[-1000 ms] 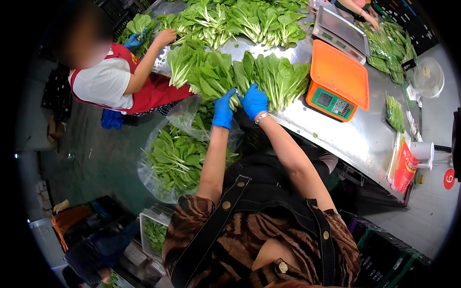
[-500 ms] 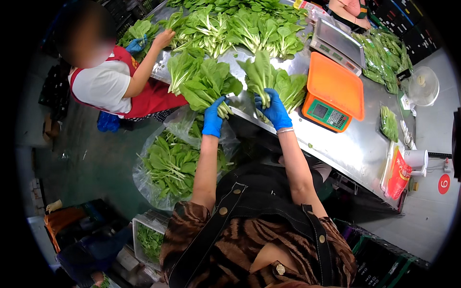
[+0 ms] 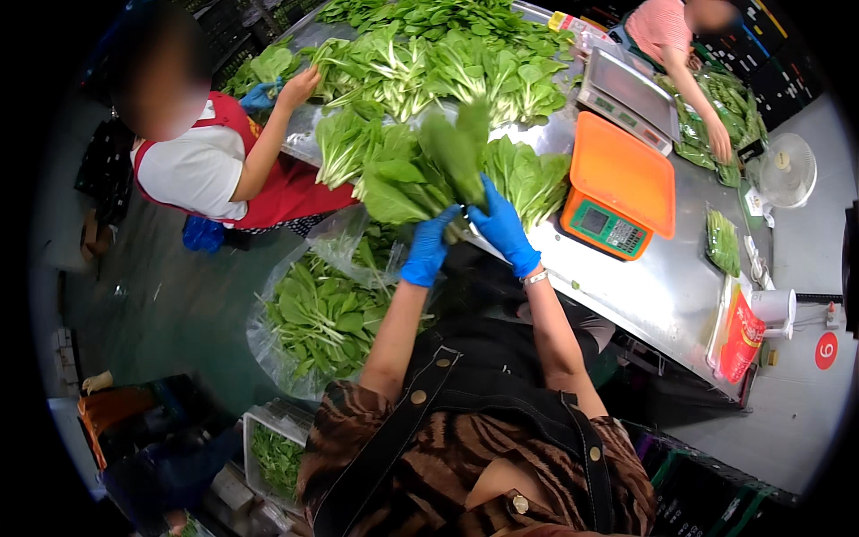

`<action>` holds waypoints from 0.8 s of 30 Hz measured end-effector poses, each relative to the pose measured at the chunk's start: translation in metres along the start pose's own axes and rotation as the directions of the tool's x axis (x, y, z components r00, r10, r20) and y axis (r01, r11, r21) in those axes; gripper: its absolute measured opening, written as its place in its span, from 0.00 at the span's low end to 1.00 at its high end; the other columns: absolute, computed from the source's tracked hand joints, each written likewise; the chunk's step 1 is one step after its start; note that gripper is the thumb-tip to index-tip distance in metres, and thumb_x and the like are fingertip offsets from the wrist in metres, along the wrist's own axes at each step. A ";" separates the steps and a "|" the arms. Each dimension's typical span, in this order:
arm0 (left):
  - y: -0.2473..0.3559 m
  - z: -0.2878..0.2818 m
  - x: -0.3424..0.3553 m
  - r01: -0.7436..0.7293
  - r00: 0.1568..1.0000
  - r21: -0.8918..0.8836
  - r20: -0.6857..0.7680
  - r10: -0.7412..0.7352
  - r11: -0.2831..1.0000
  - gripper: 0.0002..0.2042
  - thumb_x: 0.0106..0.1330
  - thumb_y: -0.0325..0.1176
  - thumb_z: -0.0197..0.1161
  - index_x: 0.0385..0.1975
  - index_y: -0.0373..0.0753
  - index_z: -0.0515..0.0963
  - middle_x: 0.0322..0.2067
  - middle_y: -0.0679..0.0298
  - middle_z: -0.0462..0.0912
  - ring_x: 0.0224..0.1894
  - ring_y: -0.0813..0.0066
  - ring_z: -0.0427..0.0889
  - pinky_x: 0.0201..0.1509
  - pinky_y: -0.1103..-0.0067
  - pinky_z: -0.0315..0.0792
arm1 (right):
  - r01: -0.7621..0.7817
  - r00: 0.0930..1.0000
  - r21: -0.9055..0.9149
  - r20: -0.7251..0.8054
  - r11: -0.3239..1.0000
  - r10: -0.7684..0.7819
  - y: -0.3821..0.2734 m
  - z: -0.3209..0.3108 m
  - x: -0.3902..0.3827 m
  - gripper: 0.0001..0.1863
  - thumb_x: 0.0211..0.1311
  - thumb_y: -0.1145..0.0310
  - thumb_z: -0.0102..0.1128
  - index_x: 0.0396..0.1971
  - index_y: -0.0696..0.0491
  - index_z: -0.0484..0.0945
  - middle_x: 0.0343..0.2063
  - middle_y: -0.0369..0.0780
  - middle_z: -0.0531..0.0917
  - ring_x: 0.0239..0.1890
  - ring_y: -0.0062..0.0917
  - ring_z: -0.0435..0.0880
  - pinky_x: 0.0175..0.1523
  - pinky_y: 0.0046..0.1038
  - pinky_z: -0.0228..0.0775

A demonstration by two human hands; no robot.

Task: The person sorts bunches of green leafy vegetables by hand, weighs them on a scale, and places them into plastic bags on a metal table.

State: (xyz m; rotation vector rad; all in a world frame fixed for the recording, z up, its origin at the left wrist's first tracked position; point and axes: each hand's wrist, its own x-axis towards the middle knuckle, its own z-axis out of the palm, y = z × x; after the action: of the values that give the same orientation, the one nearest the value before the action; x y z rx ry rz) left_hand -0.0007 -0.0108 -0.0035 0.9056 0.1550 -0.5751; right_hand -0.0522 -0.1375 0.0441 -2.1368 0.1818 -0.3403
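Bare metal shows along the near edge of the tabletop point(image 3: 626, 277), with an orange scale point(image 3: 624, 170) resting to the right of your work and loose greens point(image 3: 394, 72) spread across the far side. You have the leafy bunch point(image 3: 398, 190) at that near edge, between your two hands. Your left hand point(image 3: 428, 246) is closed around its stems; your right hand point(image 3: 504, 231) meets it from the other side, though blur hides whether those fingers wrap round. To do this well, level the stem ends, hold stalks rather than leaves, and squeeze lightly, since tender leaves would likely bruise.
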 end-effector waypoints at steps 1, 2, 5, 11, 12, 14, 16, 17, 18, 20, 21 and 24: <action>-0.003 0.002 -0.003 0.004 1.000 -0.083 0.027 -0.002 0.997 0.15 0.50 0.24 0.60 0.40 0.33 0.71 0.37 0.61 0.75 0.39 0.74 0.74 0.43 0.82 0.68 | 0.008 1.000 -0.089 0.019 0.996 -0.006 -0.012 0.008 -0.006 0.30 0.49 0.68 0.50 0.55 0.57 0.55 0.42 0.52 0.70 0.41 0.40 0.71 0.40 0.32 0.65; -0.004 0.003 -0.002 0.008 0.998 -0.169 0.062 0.003 0.986 0.17 0.47 0.23 0.63 0.40 0.34 0.70 0.36 0.64 0.75 0.38 0.77 0.73 0.42 0.83 0.68 | 0.023 0.999 -0.184 0.034 0.983 -0.017 -0.027 0.013 -0.010 0.31 0.49 0.69 0.50 0.55 0.57 0.54 0.45 0.54 0.67 0.43 0.44 0.69 0.42 0.34 0.64; -0.008 -0.001 -0.001 0.056 0.981 -0.204 0.194 -0.015 0.977 0.18 0.52 0.26 0.58 0.45 0.34 0.67 0.41 0.63 0.73 0.42 0.76 0.72 0.46 0.81 0.67 | 0.065 0.983 -0.406 -0.133 0.912 -0.130 -0.043 0.022 -0.025 0.30 0.50 0.70 0.49 0.55 0.56 0.54 0.49 0.55 0.62 0.45 0.47 0.66 0.47 0.35 0.62; 0.002 0.033 0.003 0.020 0.959 -0.194 0.280 0.036 0.981 0.18 0.54 0.26 0.54 0.46 0.33 0.66 0.42 0.62 0.72 0.43 0.74 0.72 0.48 0.81 0.66 | 0.127 0.912 -0.128 -0.374 0.984 -0.166 -0.046 -0.002 -0.022 0.29 0.53 0.67 0.51 0.55 0.56 0.54 0.49 0.55 0.63 0.50 0.44 0.65 0.51 0.35 0.59; 0.003 0.048 0.007 -0.003 0.954 -0.152 0.295 0.048 0.988 0.18 0.54 0.26 0.54 0.46 0.33 0.66 0.43 0.62 0.72 0.43 0.75 0.72 0.47 0.81 0.66 | 0.129 0.891 -0.056 -0.431 0.990 -0.140 -0.043 -0.010 -0.019 0.29 0.54 0.66 0.51 0.55 0.56 0.54 0.50 0.55 0.63 0.51 0.42 0.65 0.51 0.34 0.59; 0.001 0.078 0.016 -0.026 0.944 -0.047 0.326 0.040 0.999 0.18 0.54 0.26 0.55 0.47 0.33 0.65 0.42 0.62 0.72 0.43 0.75 0.72 0.47 0.81 0.66 | 0.049 0.856 0.067 -0.517 0.997 -0.007 -0.041 -0.032 -0.012 0.29 0.55 0.66 0.51 0.55 0.56 0.54 0.49 0.53 0.66 0.50 0.39 0.68 0.50 0.32 0.61; -0.006 0.117 0.025 -0.032 0.927 0.088 0.374 -0.004 0.996 0.19 0.54 0.26 0.55 0.47 0.33 0.65 0.42 0.62 0.72 0.43 0.75 0.72 0.47 0.82 0.67 | -0.043 0.812 0.155 -0.570 0.987 0.125 -0.041 -0.071 -0.009 0.30 0.55 0.65 0.51 0.56 0.56 0.53 0.49 0.51 0.67 0.48 0.39 0.70 0.48 0.30 0.62; -0.010 0.138 0.027 -0.047 0.899 0.073 0.437 0.011 0.996 0.17 0.53 0.27 0.57 0.44 0.33 0.68 0.39 0.64 0.74 0.40 0.77 0.73 0.45 0.83 0.67 | 0.002 0.759 -0.044 -0.651 0.999 -0.030 -0.033 -0.087 -0.008 0.28 0.56 0.65 0.50 0.55 0.56 0.55 0.46 0.50 0.70 0.45 0.39 0.72 0.45 0.29 0.64; -0.014 0.160 0.028 -0.022 0.878 0.125 0.477 -0.041 0.992 0.14 0.53 0.27 0.57 0.41 0.33 0.70 0.36 0.64 0.75 0.37 0.78 0.74 0.41 0.84 0.67 | -0.022 0.730 -0.094 -0.681 0.995 -0.048 -0.026 -0.106 -0.006 0.27 0.56 0.65 0.49 0.55 0.56 0.55 0.45 0.49 0.70 0.44 0.39 0.72 0.44 0.29 0.65; -0.020 0.198 0.037 -0.032 0.777 0.238 0.616 -0.125 0.971 0.07 0.53 0.29 0.58 0.29 0.34 0.74 0.25 0.65 0.76 0.27 0.81 0.73 0.30 0.86 0.65 | -0.075 0.680 -0.187 -0.728 0.979 -0.087 -0.016 -0.140 -0.006 0.25 0.57 0.66 0.47 0.54 0.56 0.57 0.42 0.49 0.71 0.43 0.40 0.72 0.43 0.29 0.65; -0.021 0.210 0.045 -0.084 0.692 0.287 0.706 -0.151 0.954 0.06 0.53 0.30 0.59 0.21 0.35 0.76 0.18 0.65 0.76 0.19 0.82 0.72 0.22 0.87 0.62 | -0.139 0.663 -0.198 -0.747 0.970 -0.057 -0.016 -0.152 -0.006 0.22 0.58 0.64 0.45 0.51 0.57 0.59 0.40 0.48 0.71 0.40 0.39 0.73 0.41 0.31 0.65; -0.084 0.248 0.083 0.154 0.665 0.322 0.665 -0.339 0.934 0.07 0.54 0.32 0.59 0.26 0.35 0.74 0.22 0.63 0.77 0.22 0.78 0.75 0.22 0.84 0.66 | -0.359 0.606 -0.233 -0.795 0.904 0.036 0.023 -0.188 -0.006 0.21 0.59 0.63 0.43 0.50 0.58 0.60 0.40 0.48 0.70 0.38 0.40 0.72 0.39 0.34 0.65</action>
State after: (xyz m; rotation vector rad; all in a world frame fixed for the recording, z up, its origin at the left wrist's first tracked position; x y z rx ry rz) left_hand -0.0032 -0.2778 0.0614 0.8344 -0.5268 -1.1948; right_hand -0.1161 -0.2970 0.1231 -2.1546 1.0715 -1.1804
